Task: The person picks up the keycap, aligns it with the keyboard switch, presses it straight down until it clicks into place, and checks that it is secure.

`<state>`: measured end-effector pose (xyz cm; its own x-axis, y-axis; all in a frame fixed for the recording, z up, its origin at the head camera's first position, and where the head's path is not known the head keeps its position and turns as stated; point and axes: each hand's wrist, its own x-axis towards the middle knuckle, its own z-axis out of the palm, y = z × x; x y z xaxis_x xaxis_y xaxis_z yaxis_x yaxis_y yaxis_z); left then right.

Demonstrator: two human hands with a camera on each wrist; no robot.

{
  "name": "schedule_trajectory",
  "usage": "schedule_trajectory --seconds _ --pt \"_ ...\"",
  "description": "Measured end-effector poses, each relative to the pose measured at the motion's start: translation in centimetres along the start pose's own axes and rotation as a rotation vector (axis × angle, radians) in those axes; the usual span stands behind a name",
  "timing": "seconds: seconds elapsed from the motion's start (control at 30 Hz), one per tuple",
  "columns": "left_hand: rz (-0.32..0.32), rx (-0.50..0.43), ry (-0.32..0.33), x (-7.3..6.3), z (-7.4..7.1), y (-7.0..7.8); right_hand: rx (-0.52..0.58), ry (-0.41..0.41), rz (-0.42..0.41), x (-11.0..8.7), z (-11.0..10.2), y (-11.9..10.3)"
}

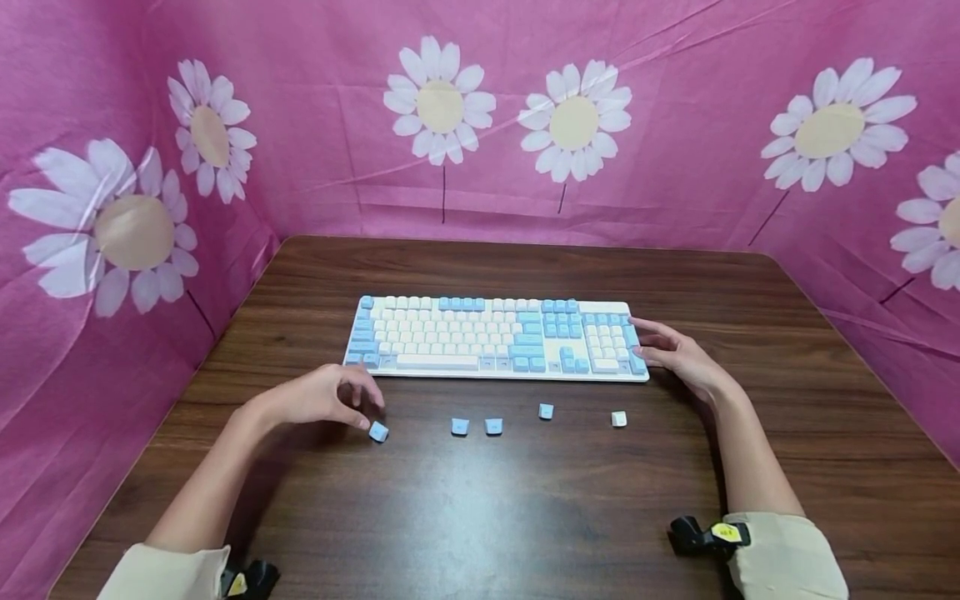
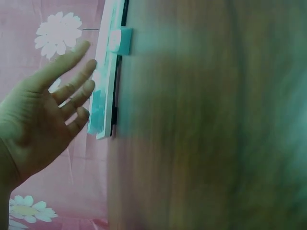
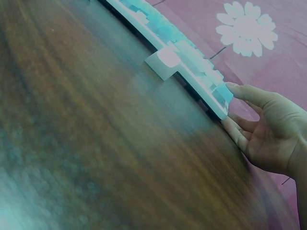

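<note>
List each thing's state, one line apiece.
Blue-and-white plastic keyboard: resting on the dark wood-grain table
Leftmost small blue keycap: loose, turned askew
Three other blue keycaps: loose, apart
Small white keycap: loose, alone at right
Left hand: fingers bent, thumb tip beside the leftmost keycap
Right hand: fingers touching the keyboard's right edge
Pink daisy-print cloth: hanging, creased

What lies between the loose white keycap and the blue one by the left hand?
Three loose blue keycaps, on the wood-grain table, as the head view shows.
</note>
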<state>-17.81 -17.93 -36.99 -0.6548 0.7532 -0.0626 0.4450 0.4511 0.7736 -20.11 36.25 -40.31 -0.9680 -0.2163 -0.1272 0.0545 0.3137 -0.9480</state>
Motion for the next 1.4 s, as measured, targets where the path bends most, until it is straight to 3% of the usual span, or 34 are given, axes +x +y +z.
schedule_trajectory --seconds 0.47,0.67,1.0,1.4 --pt "-0.045 0.006 -0.041 -0.4 1.8 -0.7 -0.024 0.006 0.0 0.0 0.0 0.1" --pt "-0.02 0.011 -0.035 -0.5 1.9 -0.9 -0.018 0.0 -0.01 -0.1 0.1 -0.1" --pt "-0.049 -0.003 -0.053 -0.3 2.0 -0.7 -0.011 0.005 -0.017 -0.1 0.1 0.0" --pt "-0.016 -0.022 -0.041 -0.2 2.0 -0.8 0.001 0.005 -0.003 -0.1 0.1 0.0"
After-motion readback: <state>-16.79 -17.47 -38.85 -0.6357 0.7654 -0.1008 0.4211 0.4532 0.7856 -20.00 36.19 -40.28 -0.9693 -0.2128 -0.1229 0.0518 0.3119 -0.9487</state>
